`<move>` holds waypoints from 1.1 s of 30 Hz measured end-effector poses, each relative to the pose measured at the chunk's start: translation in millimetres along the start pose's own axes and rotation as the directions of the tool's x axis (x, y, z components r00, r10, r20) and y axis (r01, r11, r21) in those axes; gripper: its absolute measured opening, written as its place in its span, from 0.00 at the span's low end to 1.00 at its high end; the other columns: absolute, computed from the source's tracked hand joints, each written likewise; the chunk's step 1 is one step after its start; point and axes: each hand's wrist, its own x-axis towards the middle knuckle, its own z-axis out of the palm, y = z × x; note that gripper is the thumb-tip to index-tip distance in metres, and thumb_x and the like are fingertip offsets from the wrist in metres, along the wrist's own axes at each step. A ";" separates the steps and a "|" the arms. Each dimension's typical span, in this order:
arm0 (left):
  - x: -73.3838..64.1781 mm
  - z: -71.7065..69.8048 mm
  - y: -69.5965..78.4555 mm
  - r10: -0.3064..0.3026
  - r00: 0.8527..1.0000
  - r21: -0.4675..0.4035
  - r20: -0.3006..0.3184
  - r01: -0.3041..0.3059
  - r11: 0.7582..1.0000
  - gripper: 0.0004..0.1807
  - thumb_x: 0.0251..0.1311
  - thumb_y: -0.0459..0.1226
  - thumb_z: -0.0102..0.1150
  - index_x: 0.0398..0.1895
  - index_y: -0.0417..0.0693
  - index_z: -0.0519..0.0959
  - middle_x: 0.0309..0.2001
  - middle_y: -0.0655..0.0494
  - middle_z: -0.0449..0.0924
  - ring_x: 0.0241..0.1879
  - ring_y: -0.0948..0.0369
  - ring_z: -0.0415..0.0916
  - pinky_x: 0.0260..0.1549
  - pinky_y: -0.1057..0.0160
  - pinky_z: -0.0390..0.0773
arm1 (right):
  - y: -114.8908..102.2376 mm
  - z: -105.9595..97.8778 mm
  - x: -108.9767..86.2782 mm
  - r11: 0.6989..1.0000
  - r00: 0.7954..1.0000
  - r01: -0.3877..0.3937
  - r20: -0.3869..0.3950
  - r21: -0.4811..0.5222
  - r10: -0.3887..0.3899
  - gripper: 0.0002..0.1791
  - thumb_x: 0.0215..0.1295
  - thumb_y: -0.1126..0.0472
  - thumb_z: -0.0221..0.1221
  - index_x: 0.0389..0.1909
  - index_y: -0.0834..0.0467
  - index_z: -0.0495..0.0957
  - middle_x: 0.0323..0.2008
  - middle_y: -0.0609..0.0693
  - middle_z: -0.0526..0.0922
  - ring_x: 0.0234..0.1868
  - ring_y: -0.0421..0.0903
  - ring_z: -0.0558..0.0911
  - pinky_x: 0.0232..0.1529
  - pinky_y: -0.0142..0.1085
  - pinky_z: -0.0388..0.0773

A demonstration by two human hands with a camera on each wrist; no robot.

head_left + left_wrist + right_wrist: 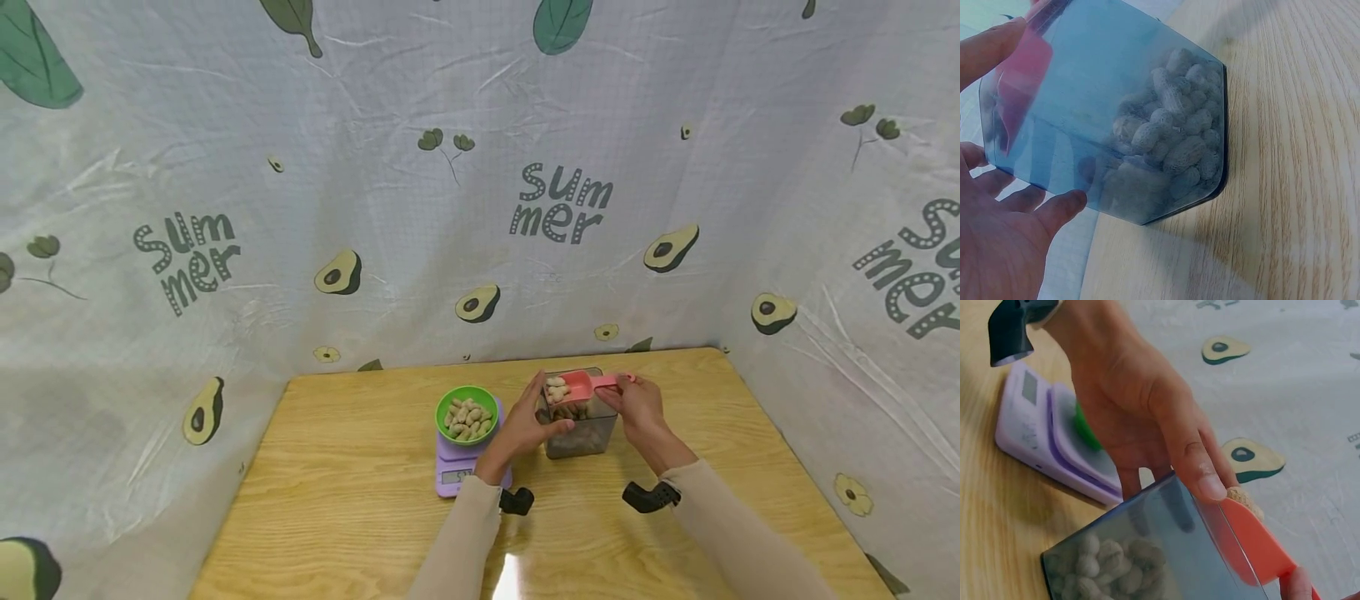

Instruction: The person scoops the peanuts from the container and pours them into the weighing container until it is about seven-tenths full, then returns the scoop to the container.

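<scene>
A clear, grey-tinted plastic container [581,443] stands on the table, part full of unshelled peanuts [1172,119]. My left hand [523,425] holds it at its left side, thumb over the rim at one face and fingers along another wall. With thumb and fingers, my right hand [642,407] pinches the handle of a red-pink scoop [578,387] at the container's mouth. Several peanuts [557,390] lie in the scoop. Only a fingertip or so of the right hand shows in the right wrist view.
Left of the container, a green bowl [439,410] of peanuts sits on a purple kitchen scale [450,452] with a lit display, its digits partly unreadable. The left forearm crosses the scale's near corner. Behind the wooden table [337,500] hangs a printed white sheet [405,250].
</scene>
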 end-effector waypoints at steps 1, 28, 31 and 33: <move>-0.2 0.1 -0.4 -0.001 1.000 0.000 0.000 0.001 1.000 0.57 0.55 0.63 0.63 0.79 0.70 0.38 0.81 0.61 0.38 0.76 0.48 0.52 0.67 0.43 0.66 | 0.5 -2.0 -0.5 1.000 1.000 -0.003 0.005 0.022 0.003 0.21 0.80 0.60 0.39 0.64 0.70 0.61 0.27 0.43 0.82 0.30 0.33 0.86 0.44 0.28 0.82; -36.9 -36.8 15.4 0.100 0.983 -0.037 -0.155 -0.107 0.994 0.58 0.55 0.59 0.66 0.80 0.64 0.37 0.81 0.52 0.38 0.79 0.51 0.44 0.73 0.50 0.56 | -27.3 -0.8 -19.8 0.986 0.997 0.010 0.078 0.168 -0.023 0.10 0.80 0.59 0.40 0.49 0.61 0.65 0.27 0.46 0.81 0.30 0.36 0.86 0.45 0.27 0.82; -46.2 -45.2 18.3 0.113 0.973 -0.037 -0.202 -0.123 0.992 0.56 0.57 0.53 0.67 0.80 0.67 0.38 0.80 0.51 0.39 0.78 0.48 0.45 0.72 0.45 0.57 | -28.5 8.0 -20.8 0.981 0.995 -0.005 0.099 0.195 -0.014 0.09 0.79 0.60 0.41 0.50 0.61 0.65 0.26 0.47 0.81 0.30 0.38 0.86 0.46 0.29 0.82; -50.6 -50.2 20.1 0.111 0.966 -0.014 -0.232 -0.117 0.993 0.55 0.58 0.53 0.67 0.79 0.69 0.39 0.80 0.52 0.40 0.78 0.47 0.45 0.71 0.41 0.56 | -28.6 13.2 -21.3 0.978 0.995 -0.013 0.103 0.206 -0.009 0.10 0.79 0.60 0.42 0.51 0.62 0.65 0.27 0.47 0.81 0.30 0.38 0.86 0.46 0.29 0.82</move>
